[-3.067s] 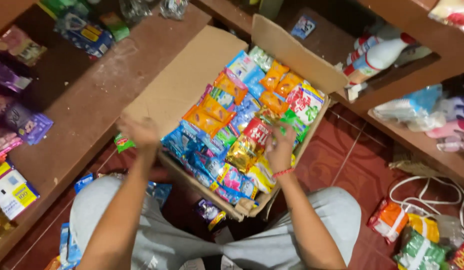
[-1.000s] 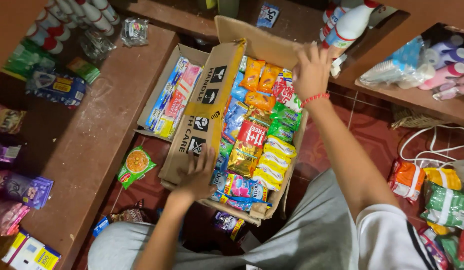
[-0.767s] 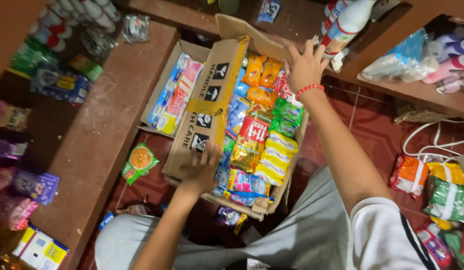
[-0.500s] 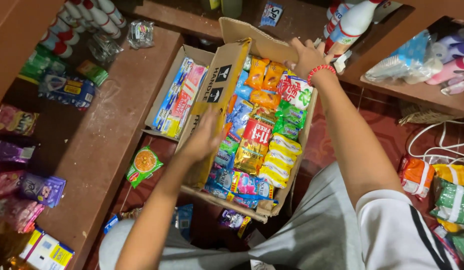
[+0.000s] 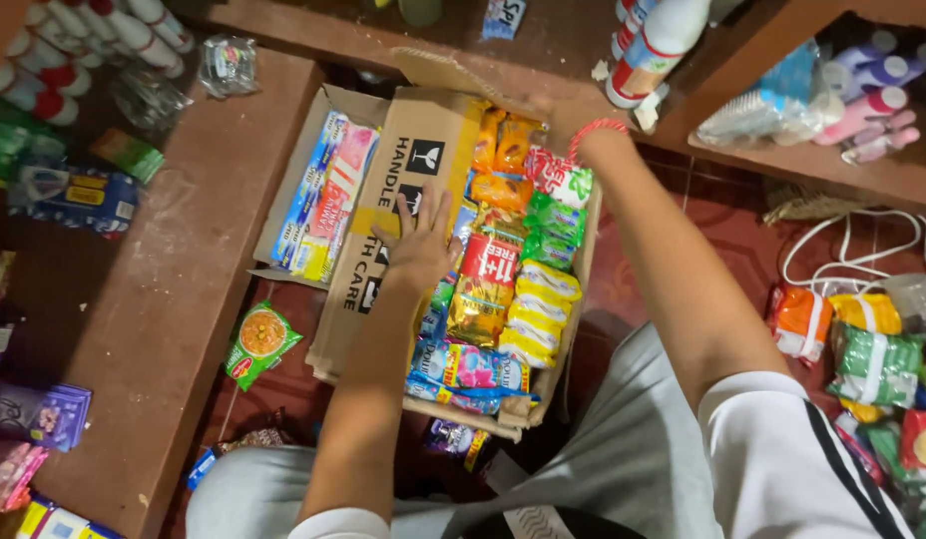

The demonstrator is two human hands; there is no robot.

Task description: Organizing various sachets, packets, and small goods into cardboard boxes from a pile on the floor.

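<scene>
An open cardboard box (image 5: 368, 299) full of colourful snack packets (image 5: 503, 269) stands on the red tiled floor in front of my knees. My left hand (image 5: 420, 240) lies flat with fingers spread on the box's left flap, which is folded in over the packets. My right arm reaches across the box; a red bracelet (image 5: 595, 128) shows on the wrist. My right hand (image 5: 555, 112) is at the far flap (image 5: 453, 75), blurred, and its grip cannot be made out.
A smaller open box (image 5: 283, 215) with flat packets sits left of the big one, against a wooden bench (image 5: 174, 279). A green noodle packet (image 5: 261, 341) lies on the floor. Bottles (image 5: 653, 50) stand behind. More packets (image 5: 862, 349) and a white cord pile up at right.
My left hand has slid up the left flap from the box's near corner toward its middle, and the flap has folded further inward. My right hand stays at the far flap.
</scene>
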